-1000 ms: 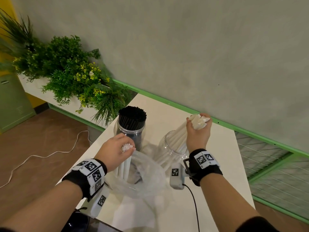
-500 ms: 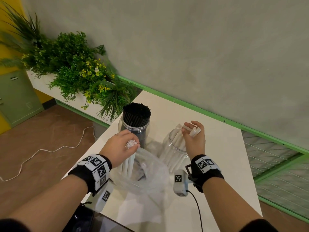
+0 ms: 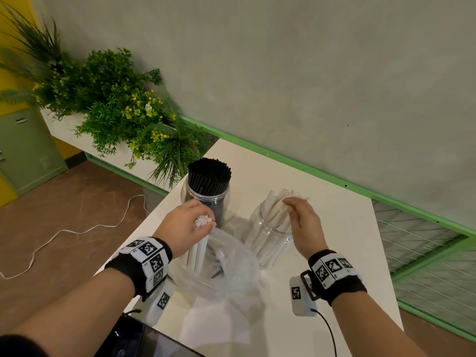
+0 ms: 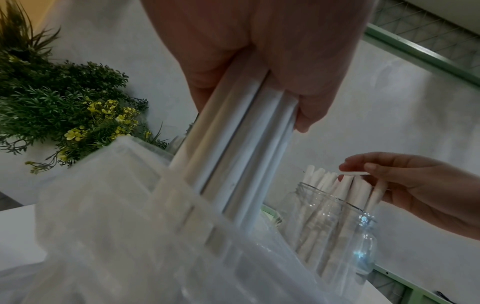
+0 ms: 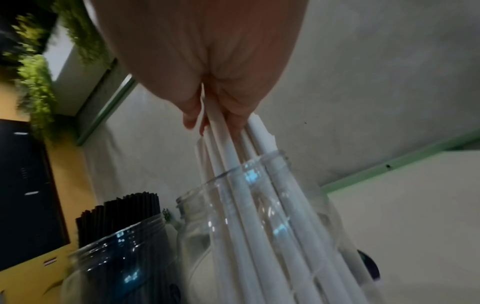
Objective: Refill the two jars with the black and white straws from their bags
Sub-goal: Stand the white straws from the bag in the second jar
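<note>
A white table [image 3: 334,228] carries two clear jars: the far one [image 3: 206,199] is packed with black straws [image 3: 209,173], the near one [image 3: 270,235] only partly filled with white straws [image 3: 279,202]. Since a second ago the right hand [image 3: 304,225] has been lowered to the jar mouth, fingers loosely curled on the straw tops, so that bunch is judged delivered. A further white bunch [image 4: 241,148] is gripped by the left hand [image 3: 185,225] above the plastic bag [image 3: 226,269]. The bag's remaining contents are obscured

A planter of green plants [image 3: 116,117] with yellow flowers stands beside the white worktop [image 3: 334,228]. A white cable [image 3: 77,231] trails across the brown floor [image 3: 64,202], near a green cabinet [image 3: 25,150].
</note>
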Demonstrator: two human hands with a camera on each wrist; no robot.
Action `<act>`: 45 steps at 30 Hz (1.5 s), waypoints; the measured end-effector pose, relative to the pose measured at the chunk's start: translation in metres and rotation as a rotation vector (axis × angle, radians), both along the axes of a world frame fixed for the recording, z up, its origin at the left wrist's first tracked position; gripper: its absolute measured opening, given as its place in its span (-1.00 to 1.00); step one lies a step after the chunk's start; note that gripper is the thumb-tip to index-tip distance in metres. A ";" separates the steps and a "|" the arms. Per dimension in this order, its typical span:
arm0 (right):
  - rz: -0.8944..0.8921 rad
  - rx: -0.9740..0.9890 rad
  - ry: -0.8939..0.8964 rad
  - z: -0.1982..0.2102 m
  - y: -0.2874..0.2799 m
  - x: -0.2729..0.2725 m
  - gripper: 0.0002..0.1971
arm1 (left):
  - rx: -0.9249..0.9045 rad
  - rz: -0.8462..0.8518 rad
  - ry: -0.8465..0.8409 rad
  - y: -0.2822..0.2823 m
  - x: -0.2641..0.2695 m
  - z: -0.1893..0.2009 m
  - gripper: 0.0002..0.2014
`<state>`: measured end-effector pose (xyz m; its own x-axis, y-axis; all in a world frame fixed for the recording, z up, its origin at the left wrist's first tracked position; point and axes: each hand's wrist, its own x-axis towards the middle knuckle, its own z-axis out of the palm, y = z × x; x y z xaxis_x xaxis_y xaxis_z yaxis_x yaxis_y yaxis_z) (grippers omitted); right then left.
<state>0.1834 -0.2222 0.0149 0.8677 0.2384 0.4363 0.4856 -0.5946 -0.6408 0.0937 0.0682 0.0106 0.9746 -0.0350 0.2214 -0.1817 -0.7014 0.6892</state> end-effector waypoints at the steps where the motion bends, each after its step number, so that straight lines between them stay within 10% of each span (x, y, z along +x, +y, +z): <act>1: 0.032 -0.083 -0.005 0.002 -0.002 0.000 -0.75 | 0.000 -0.001 0.000 0.000 0.000 0.000 -0.77; 16: -0.005 -0.460 -0.308 -0.004 -0.016 0.017 -0.71 | 0.002 -0.002 -0.003 -0.001 -0.001 0.000 -0.75; 24: -0.052 -0.640 -0.179 -0.023 -0.031 0.005 -0.44 | 0.007 -0.005 -0.008 0.000 -0.003 0.002 -0.70; 34: -0.116 -0.229 0.194 -0.011 -0.016 0.037 -0.23 | -0.004 -0.007 -0.012 0.001 -0.002 0.003 -0.71; 45: -0.211 0.017 0.055 0.003 0.006 0.046 -0.54 | -0.007 -0.001 -0.008 0.005 -0.001 0.002 -0.70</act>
